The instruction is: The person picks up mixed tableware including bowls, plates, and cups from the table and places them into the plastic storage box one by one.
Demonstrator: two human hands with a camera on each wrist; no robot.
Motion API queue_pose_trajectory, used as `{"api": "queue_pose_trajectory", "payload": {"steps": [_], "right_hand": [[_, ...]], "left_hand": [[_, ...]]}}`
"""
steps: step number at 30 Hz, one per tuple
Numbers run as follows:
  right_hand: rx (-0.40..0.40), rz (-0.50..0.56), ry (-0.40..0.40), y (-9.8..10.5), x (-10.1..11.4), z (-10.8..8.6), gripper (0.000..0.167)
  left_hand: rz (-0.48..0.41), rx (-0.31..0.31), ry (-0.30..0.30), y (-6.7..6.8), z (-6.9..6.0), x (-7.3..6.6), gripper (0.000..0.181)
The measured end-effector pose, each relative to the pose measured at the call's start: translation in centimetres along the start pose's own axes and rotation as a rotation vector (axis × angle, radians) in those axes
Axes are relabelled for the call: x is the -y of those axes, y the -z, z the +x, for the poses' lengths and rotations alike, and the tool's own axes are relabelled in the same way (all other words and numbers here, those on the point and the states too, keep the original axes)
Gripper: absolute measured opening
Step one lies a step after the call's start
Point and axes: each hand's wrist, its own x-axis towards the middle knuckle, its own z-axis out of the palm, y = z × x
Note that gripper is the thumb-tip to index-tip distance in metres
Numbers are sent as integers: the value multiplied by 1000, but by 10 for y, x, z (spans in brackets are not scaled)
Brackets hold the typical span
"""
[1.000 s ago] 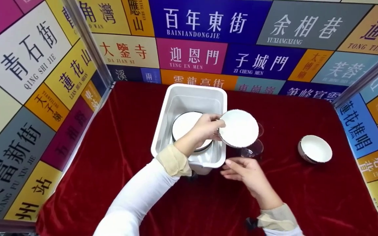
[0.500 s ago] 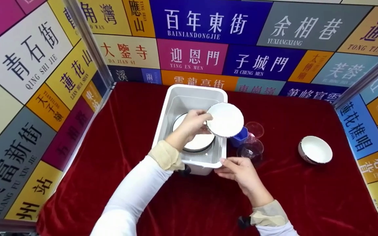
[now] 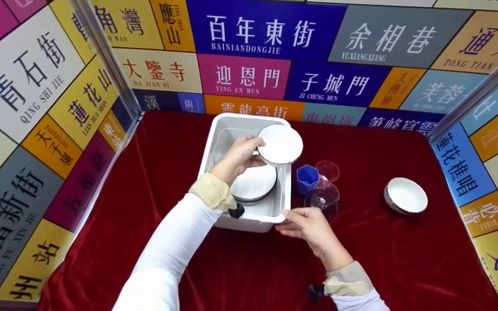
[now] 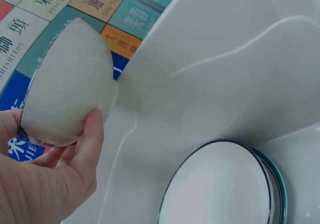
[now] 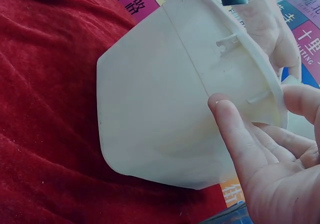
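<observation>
My left hand (image 3: 241,154) holds a white bowl (image 3: 281,146) by its rim, thumb inside, above the right side of a light-grey plastic tub (image 3: 287,190). The left wrist view shows fingers against the outside of the tilted bowl (image 4: 70,79). Inside the tub lie dark-rimmed white plates (image 3: 254,183), one on another. At the tub's near right corner, my right hand (image 3: 311,229) pinches the rim. In the right wrist view its thumb is at the rim and its fingers (image 5: 230,119) touch the outer wall.
Right of the tub stand a blue hexagonal cup (image 3: 307,179) and clear glasses (image 3: 323,196), partly overlapping in view. Another white bowl (image 3: 406,195) sits farther right on the red cloth (image 3: 361,164). Sign-printed panels (image 3: 249,77) enclose the back and sides.
My left hand has carried the bowl left and back, from beside the tub to over its right side, uncovering the blue cup. My right hand has moved left and taken hold of the tub's corner.
</observation>
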Motion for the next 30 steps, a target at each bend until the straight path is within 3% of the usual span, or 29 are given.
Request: {"api": "queue_pose_trajectory", "payload": {"steps": [5, 13, 23, 30], "right_hand": [[13, -20, 4, 2, -1, 1, 33], [25, -3, 2, 0, 0, 0, 35], [25, 1, -4, 0, 1, 0, 30], [24, 1, -10, -3, 0, 0, 38]], "left_hand": [[6, -29, 28, 3, 9, -2, 19], [53, -103, 23, 13, 20, -4, 19], [82, -199, 23, 21, 36, 3, 12], [117, -234, 39, 27, 43, 8, 25]]}}
